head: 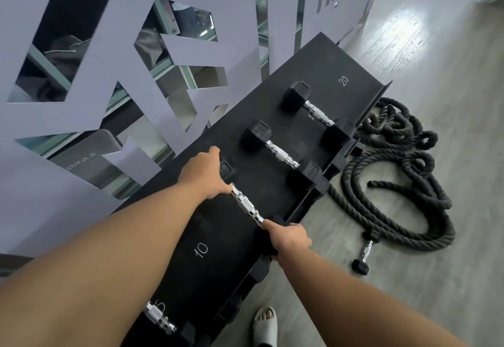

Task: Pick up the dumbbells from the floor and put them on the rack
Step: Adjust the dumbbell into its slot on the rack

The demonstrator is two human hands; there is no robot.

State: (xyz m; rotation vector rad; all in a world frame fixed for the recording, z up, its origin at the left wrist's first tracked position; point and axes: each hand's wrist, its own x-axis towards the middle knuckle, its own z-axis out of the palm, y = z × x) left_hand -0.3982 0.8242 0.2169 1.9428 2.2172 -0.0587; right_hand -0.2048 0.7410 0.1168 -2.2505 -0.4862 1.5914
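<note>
A black hex dumbbell with a chrome handle (245, 206) lies across the black rack (321, 68), near its "10" mark. My left hand (203, 176) grips its far head and my right hand (289, 236) grips its near head. Two more dumbbells (282, 154) (317, 112) rest on the rack beyond it. Another dumbbell's handle (159, 316) shows at the rack's near end, partly hidden by my left arm. A small dumbbell (365, 251) lies on the floor to the right of the rack.
A thick black battle rope (395, 191) is coiled on the grey floor beside the rack, touching the small dumbbell's far end. A white cut-out wall panel (114, 54) stands behind the rack. My sandalled foot (266, 323) is at the rack's near side.
</note>
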